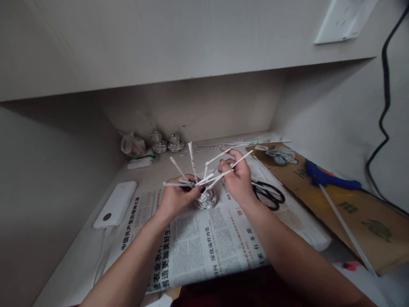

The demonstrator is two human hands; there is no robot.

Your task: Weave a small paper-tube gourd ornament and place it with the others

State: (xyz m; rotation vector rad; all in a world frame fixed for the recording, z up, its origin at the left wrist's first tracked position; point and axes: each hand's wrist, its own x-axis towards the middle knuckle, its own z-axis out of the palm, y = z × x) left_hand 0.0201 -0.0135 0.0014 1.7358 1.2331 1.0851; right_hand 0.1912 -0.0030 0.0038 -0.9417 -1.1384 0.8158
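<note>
A small woven piece of rolled newspaper (207,199) is held above the newspaper-covered desk, with several paper strips sticking out of its top. My left hand (179,194) grips it from the left side, thumb across its upper edge. My right hand (236,175) is at the right with bent fingers closed on one of the paper strips (220,175); other strips pass by its fingertips. Some strips stand upright and others lean left. Black-handled scissors (270,195) lie just right of my right hand, their blades partly hidden by it.
Two finished-looking woven paper gourds (159,143) stand at the back left beside a plastic bag (132,144) and tissue pack (141,160). A white power bank (115,204) lies left. A blue glue gun (332,177) rests on cardboard (351,213) at right. Loose paper sticks (230,143) lie behind.
</note>
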